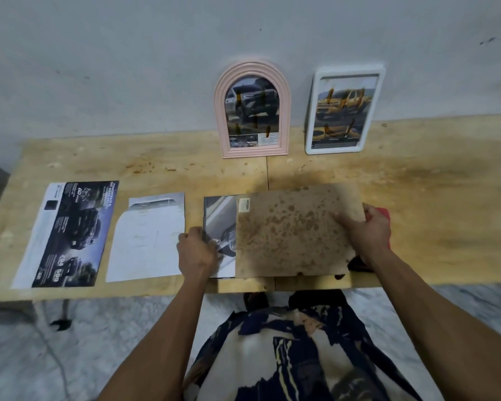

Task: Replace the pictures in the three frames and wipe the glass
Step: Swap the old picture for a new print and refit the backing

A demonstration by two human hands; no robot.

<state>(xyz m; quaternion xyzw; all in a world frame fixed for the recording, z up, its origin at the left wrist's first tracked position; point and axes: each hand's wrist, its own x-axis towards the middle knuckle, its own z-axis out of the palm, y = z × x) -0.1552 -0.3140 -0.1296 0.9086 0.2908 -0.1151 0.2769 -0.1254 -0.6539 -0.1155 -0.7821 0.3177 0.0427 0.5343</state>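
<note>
A stained brown backing board (295,230) lies tilted over a car picture (219,224) near the table's front edge. My right hand (365,230) grips the board's right edge. My left hand (195,250) pinches the car picture's left edge. A dark frame edge (356,263) peeks out under the board at its lower right. A pink arched frame (253,110) and a white rectangular frame (343,110) lean on the wall, each holding a car picture with brown smears on the glass. Two more printed pages (70,233) (148,238) lie flat at the left.
A red cloth (385,218) lies partly hidden behind my right hand. The wooden table (431,198) is stained and abuts the grey wall. Its front edge runs just below the board, with marble floor beneath.
</note>
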